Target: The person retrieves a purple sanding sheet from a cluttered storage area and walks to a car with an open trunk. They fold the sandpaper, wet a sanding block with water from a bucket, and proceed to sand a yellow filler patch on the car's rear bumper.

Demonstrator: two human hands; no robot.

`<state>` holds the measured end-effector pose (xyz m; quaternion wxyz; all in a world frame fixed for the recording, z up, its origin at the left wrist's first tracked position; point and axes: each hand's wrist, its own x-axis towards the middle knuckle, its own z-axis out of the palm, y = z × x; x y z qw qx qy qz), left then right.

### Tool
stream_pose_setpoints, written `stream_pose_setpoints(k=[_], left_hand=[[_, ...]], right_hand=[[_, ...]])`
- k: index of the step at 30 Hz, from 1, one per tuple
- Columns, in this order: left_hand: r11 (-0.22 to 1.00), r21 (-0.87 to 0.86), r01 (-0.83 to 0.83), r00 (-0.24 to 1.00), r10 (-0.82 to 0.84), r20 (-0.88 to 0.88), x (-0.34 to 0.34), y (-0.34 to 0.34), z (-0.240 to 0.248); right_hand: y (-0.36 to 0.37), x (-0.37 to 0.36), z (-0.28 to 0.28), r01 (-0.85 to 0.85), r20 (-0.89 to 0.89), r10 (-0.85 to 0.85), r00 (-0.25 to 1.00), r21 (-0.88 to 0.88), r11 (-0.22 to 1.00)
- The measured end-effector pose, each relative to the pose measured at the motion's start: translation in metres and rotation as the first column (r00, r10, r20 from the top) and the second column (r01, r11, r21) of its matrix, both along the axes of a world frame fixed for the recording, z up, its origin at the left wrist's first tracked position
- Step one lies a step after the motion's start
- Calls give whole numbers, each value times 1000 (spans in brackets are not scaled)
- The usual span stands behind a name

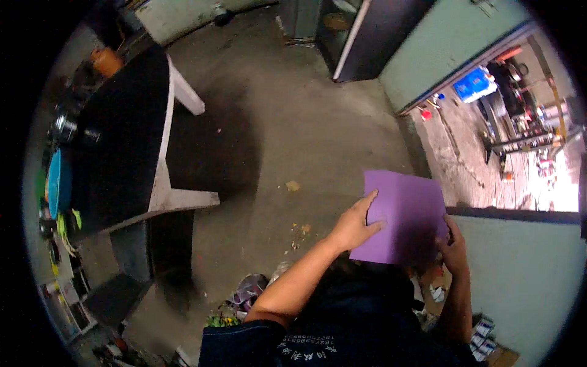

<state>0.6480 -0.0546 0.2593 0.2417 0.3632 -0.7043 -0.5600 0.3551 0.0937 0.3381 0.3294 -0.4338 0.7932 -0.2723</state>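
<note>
A flat purple sheet [405,214], roughly rectangular, is held in front of my body between both hands. My left hand [356,226] is closed on its left edge, with the thumb and a finger showing on the near face. At the sheet's lower right edge my right hand [452,246] grips it, fingers partly hidden. I cannot tell whether it is paper, card or a thin board, or whether there is more than one layer. A shadow falls across its right and lower part.
A dark-topped table [119,134] with white legs stands at the left, bearing a blue basin [58,183]. A black chair [125,269] is near it. Ahead is a dark cabinet [361,37]. An open doorway [483,147] lies to the right. Bags [249,290] lie near my left forearm.
</note>
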Motion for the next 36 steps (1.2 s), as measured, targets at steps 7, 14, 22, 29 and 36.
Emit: stream_pose_setpoints(k=[7,14,22,29,36], left_hand=[[993,-72,-95,951,112,288,57,-78,-9],[867,-153,-475,703,478,526,72,-162,-30],[672,-317,-669,590,740,322,94,-173,-46],[648,-272,-711,557,756,344,115,-184,-42],[485,-429,-762,444,874,199,128,-195,-38]], right_hand=[[-186,45,-13,-461,-281,504,817,208,863],[-379,75,-63,-751,-277,794,541,266,605],[-496,148,-72,-892,-313,950,-8,431,134],[-495,265,-37,-876,-159,944,-288,442,-192],[-513,261,-53,-918,-233,935,-267,356,-174]])
